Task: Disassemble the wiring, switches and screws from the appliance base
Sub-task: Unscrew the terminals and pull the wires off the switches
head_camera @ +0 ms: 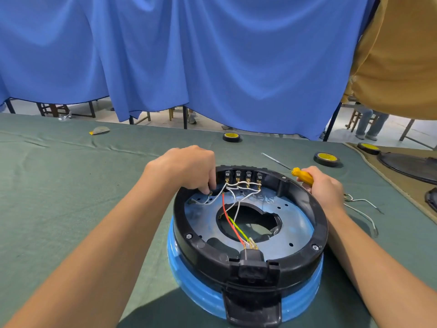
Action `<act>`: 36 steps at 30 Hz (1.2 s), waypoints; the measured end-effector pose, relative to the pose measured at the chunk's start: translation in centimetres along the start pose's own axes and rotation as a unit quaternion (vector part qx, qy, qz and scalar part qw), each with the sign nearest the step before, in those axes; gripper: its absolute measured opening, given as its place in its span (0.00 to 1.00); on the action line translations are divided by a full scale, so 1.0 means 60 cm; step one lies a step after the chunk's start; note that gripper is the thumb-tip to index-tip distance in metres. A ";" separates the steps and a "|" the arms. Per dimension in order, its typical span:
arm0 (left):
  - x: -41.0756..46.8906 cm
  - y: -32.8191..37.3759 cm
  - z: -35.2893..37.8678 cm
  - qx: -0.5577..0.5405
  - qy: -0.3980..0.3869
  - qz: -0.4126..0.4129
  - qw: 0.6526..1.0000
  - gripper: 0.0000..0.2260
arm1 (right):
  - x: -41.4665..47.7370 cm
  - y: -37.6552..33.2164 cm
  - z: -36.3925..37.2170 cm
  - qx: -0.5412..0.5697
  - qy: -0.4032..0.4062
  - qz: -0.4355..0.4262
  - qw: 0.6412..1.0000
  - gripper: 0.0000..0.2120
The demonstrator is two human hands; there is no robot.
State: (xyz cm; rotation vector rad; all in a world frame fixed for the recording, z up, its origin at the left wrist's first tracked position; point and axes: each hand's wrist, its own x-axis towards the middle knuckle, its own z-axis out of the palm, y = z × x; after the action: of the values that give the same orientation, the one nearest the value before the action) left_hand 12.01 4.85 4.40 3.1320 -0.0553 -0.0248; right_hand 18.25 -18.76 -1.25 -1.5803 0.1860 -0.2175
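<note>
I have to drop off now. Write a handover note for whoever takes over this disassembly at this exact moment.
Left hand: fingers pinch the end of a white wire, left of the switches.
Right hand: grips the yellow screwdriver beside the base rim.
Done: loose wires lie on the cloth to the right.
Left: four switches, white, red and yellow-green wiring, and rim screws remain in place.

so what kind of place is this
Likely a makeshift workshop or training room: a table under green cloth, a blue curtain hung as a divider with chairs beyond, and rolls of tape by the opened appliance base.
</note>
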 end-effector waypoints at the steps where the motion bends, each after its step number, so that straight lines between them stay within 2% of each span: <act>1: 0.001 0.001 0.002 0.007 0.005 0.003 1.000 0.09 | -0.001 0.000 -0.001 0.003 -0.001 0.000 1.000 0.13; 8: 0.011 0.005 0.016 0.016 0.047 0.011 0.999 0.05 | -0.001 0.004 -0.001 0.009 -0.004 -0.003 1.000 0.12; 11: 0.012 0.005 0.018 -0.006 0.036 0.008 0.999 0.05 | 0.002 0.006 -0.001 0.014 -0.005 -0.012 1.000 0.12; 14: 0.008 0.004 0.017 -0.027 0.023 0.021 0.999 0.10 | 0.004 0.007 -0.001 0.012 0.001 -0.010 1.000 0.12; 18: 0.007 0.007 0.019 -0.010 0.036 0.045 0.998 0.04 | 0.005 0.009 0.001 0.009 0.004 -0.009 1.000 0.13; 25: -0.006 0.011 0.006 -0.029 0.006 0.054 0.998 0.07 | 0.008 0.009 -0.001 0.028 -0.012 -0.002 1.000 0.13; 28: -0.012 0.012 -0.004 -0.043 0.018 0.052 0.998 0.05 | 0.012 0.004 -0.005 0.043 -0.058 0.021 0.997 0.18; 30: -0.016 0.015 -0.014 -0.053 0.031 0.046 0.997 0.03 | 0.019 -0.004 -0.013 0.091 -0.106 0.049 0.989 0.20; 33: -0.023 0.020 -0.031 -0.089 0.067 0.039 0.993 0.06 | 0.031 -0.019 -0.029 0.214 -0.173 0.094 0.957 0.16; 36: -0.029 0.029 -0.047 -0.163 0.118 0.052 0.978 0.08 | 0.033 -0.027 -0.043 0.232 -0.263 0.095 0.932 0.16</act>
State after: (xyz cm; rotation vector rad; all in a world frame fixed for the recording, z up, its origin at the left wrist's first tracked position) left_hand 10.23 3.18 7.25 2.7768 -0.1917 0.3052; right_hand 19.51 -21.72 0.47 -1.0892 -0.1272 0.2990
